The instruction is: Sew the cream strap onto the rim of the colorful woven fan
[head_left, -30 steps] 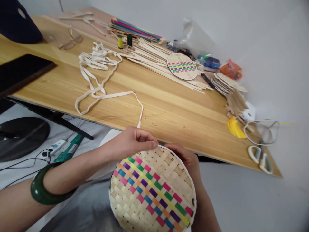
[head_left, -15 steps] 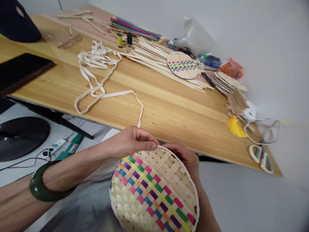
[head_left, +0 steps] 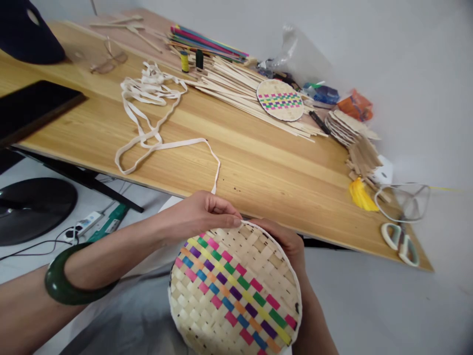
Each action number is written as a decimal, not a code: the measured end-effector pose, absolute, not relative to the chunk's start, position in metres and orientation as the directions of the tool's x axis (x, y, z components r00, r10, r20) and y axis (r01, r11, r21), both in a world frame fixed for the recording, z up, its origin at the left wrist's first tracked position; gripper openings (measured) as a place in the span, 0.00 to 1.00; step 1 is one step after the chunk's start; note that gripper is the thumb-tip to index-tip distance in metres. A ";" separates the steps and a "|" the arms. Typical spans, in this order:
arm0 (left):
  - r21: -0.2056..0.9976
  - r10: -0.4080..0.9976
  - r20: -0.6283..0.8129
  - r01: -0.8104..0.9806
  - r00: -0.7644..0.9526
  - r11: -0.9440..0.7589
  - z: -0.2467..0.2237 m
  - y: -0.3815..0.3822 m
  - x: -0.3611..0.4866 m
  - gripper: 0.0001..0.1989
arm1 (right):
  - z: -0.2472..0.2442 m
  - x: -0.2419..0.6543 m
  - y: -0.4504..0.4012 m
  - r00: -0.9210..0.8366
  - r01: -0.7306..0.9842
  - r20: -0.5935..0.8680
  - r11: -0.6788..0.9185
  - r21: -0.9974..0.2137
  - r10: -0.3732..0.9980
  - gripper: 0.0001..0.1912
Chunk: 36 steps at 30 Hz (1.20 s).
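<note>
A round woven disc (head_left: 236, 286) of pale strips, with rows of pink, green, yellow, purple, orange and blue, is tilted toward me below the table edge. White tape runs along its rim. At the top of the rim my left hand (head_left: 210, 212) pinches the tape between thumb and fingers. My right hand (head_left: 284, 236) grips the disc's upper right edge from behind; most of its fingers are hidden. From my left hand the white tape (head_left: 181, 143) trails up onto the table into a loose tangle. A green bangle (head_left: 55, 278) circles my left wrist.
On the wooden table (head_left: 258, 167) lie pale strips (head_left: 232, 88), a smaller woven disc (head_left: 280, 100), two thread spools (head_left: 185, 61), and scissors (head_left: 399, 244) at the right corner. A dark tablet-like slab (head_left: 37, 111) and glasses (head_left: 109, 61) are on the left.
The disc has shifted slightly left at its right edge, tilting a little. Both hands keep nearly the same place and hold.
</note>
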<state>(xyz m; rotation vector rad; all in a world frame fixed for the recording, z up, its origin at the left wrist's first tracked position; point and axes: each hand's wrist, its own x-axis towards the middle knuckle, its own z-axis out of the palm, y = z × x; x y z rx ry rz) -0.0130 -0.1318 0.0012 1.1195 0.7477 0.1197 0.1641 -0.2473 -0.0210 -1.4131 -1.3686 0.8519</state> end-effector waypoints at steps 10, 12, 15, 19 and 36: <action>0.849 0.459 -0.479 0.263 0.748 0.458 -0.001 -0.134 -0.011 0.08 | -0.016 0.173 -0.240 0.006 0.369 0.226 0.208 -0.906 0.974 0.14; 0.843 0.449 -0.480 0.254 0.754 0.474 -0.002 -0.135 -0.011 0.07 | -0.016 0.174 -0.239 -0.015 0.364 0.224 0.214 -0.906 0.974 0.14; 0.831 0.442 -0.496 0.261 0.748 0.491 -0.004 -0.136 -0.012 0.08 | -0.016 0.174 -0.238 -0.028 0.366 0.223 0.217 -0.905 0.974 0.17; 0.831 0.442 -0.491 0.252 0.751 0.496 -0.002 -0.137 -0.012 0.08 | -0.017 0.173 -0.237 -0.046 0.366 0.223 0.225 -0.903 0.974 0.16; 0.839 0.476 -0.511 0.294 0.715 0.458 0.007 -0.141 -0.014 0.12 | -0.022 0.170 -0.242 0.106 0.171 0.046 0.027 -0.985 0.993 0.02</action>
